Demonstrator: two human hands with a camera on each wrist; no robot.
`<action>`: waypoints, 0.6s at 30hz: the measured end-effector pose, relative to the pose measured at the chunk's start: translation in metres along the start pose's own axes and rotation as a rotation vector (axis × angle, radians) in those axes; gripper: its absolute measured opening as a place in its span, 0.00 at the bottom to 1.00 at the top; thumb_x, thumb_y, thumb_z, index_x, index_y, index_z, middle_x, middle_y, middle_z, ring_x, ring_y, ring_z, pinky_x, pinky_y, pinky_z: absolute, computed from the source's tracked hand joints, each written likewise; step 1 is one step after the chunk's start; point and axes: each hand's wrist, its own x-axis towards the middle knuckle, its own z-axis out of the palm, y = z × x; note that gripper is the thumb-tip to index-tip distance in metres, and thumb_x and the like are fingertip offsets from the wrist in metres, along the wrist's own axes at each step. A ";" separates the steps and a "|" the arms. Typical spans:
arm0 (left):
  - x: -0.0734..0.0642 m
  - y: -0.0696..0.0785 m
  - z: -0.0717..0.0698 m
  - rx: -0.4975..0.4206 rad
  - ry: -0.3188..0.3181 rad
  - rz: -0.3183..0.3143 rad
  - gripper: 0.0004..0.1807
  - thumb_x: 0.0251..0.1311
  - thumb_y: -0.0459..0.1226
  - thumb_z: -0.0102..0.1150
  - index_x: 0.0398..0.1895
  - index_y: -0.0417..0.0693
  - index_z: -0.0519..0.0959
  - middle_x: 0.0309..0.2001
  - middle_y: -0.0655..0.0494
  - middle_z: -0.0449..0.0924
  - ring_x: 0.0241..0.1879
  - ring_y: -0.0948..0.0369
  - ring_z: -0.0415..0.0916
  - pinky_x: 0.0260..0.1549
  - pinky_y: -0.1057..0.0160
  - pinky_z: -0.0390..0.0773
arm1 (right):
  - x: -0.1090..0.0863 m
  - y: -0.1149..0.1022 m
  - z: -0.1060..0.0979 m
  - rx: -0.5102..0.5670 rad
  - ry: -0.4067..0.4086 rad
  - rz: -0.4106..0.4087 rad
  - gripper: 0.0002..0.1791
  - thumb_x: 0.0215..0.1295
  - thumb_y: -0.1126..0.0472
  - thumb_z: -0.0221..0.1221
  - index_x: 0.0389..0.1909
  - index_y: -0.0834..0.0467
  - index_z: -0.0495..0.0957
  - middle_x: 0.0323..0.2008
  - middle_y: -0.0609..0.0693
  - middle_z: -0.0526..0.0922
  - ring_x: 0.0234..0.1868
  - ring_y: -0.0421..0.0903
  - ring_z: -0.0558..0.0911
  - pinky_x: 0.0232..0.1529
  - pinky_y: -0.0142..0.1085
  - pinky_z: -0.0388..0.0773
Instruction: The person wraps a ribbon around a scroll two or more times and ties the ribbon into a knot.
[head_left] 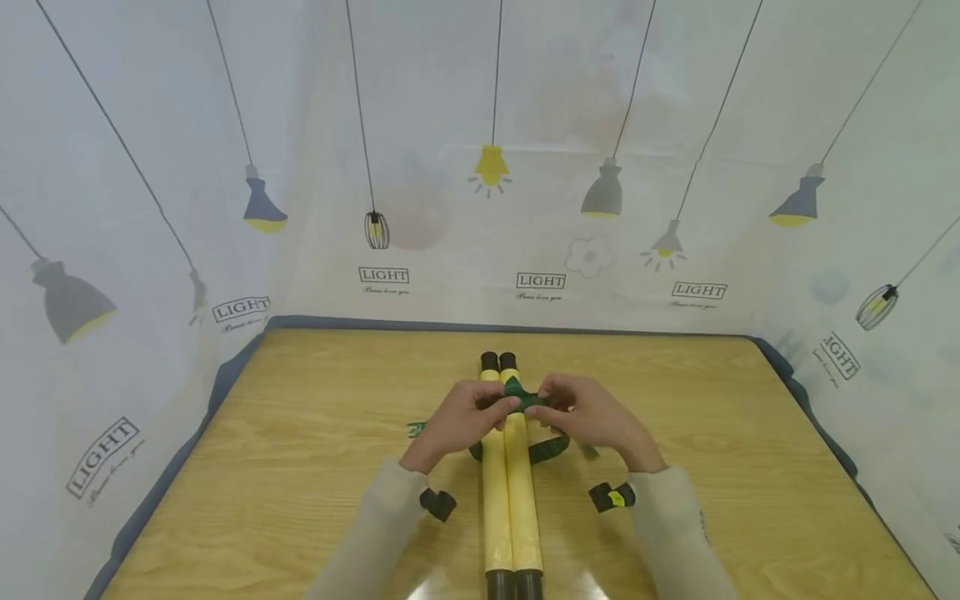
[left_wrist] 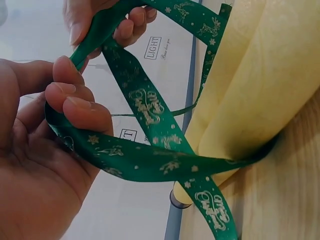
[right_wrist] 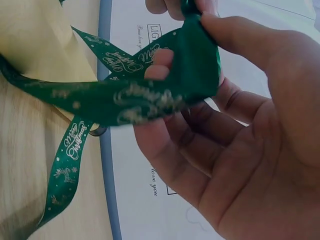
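Two yellow rolls [head_left: 496, 500] with dark end caps lie side by side on the table. A green ribbon [left_wrist: 150, 162] with pale Christmas lettering and reindeer passes beneath the rolls and comes up on both sides. Above the rolls, my left hand [head_left: 467, 414] pinches one part of the ribbon, with a loop running round its fingers in the left wrist view. My right hand [head_left: 592, 414] grips another part between thumb and fingers, close to the left hand. In the right wrist view a loose ribbon tail [right_wrist: 62, 175] hangs down to the table.
The wooden table [head_left: 315, 400] has a blue-grey edge. White wall covering [head_left: 450, 83] printed with lamps surrounds its back and sides. Dark bands with cameras [head_left: 438, 503] sit at both wrists. One ribbon end [head_left: 416, 429] lies left of the rolls.
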 end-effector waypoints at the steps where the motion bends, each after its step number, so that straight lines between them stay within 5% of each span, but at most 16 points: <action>1: 0.000 0.000 -0.001 0.007 0.008 -0.006 0.18 0.76 0.44 0.56 0.26 0.46 0.79 0.23 0.50 0.78 0.20 0.65 0.66 0.23 0.68 0.66 | 0.000 0.000 -0.001 -0.014 -0.002 -0.009 0.11 0.71 0.49 0.65 0.38 0.51 0.78 0.32 0.49 0.85 0.31 0.49 0.83 0.29 0.37 0.80; 4: -0.001 0.001 -0.004 0.013 0.025 -0.027 0.17 0.75 0.44 0.57 0.28 0.43 0.81 0.23 0.56 0.77 0.22 0.65 0.67 0.24 0.68 0.67 | 0.000 0.001 -0.003 -0.047 -0.015 -0.031 0.09 0.68 0.50 0.67 0.36 0.50 0.80 0.30 0.45 0.84 0.28 0.42 0.80 0.29 0.35 0.78; 9: -0.003 0.004 -0.008 0.022 0.059 -0.047 0.17 0.73 0.44 0.60 0.33 0.38 0.83 0.26 0.52 0.77 0.24 0.64 0.68 0.26 0.67 0.69 | 0.000 0.002 -0.003 -0.093 0.010 -0.070 0.09 0.66 0.50 0.70 0.31 0.48 0.82 0.30 0.43 0.83 0.27 0.41 0.77 0.30 0.34 0.76; 15: -0.003 0.006 -0.004 0.054 0.177 -0.047 0.10 0.69 0.45 0.66 0.32 0.51 0.83 0.40 0.55 0.79 0.33 0.60 0.73 0.34 0.62 0.76 | 0.001 0.002 -0.002 -0.172 0.147 -0.241 0.12 0.63 0.56 0.72 0.25 0.46 0.79 0.44 0.46 0.84 0.46 0.49 0.81 0.49 0.48 0.79; 18: -0.002 0.006 -0.001 0.037 0.223 -0.036 0.09 0.66 0.44 0.69 0.30 0.53 0.83 0.50 0.55 0.81 0.40 0.59 0.77 0.40 0.58 0.80 | 0.001 0.002 -0.001 -0.144 0.154 -0.282 0.12 0.64 0.60 0.71 0.25 0.45 0.79 0.39 0.42 0.86 0.46 0.45 0.83 0.53 0.48 0.79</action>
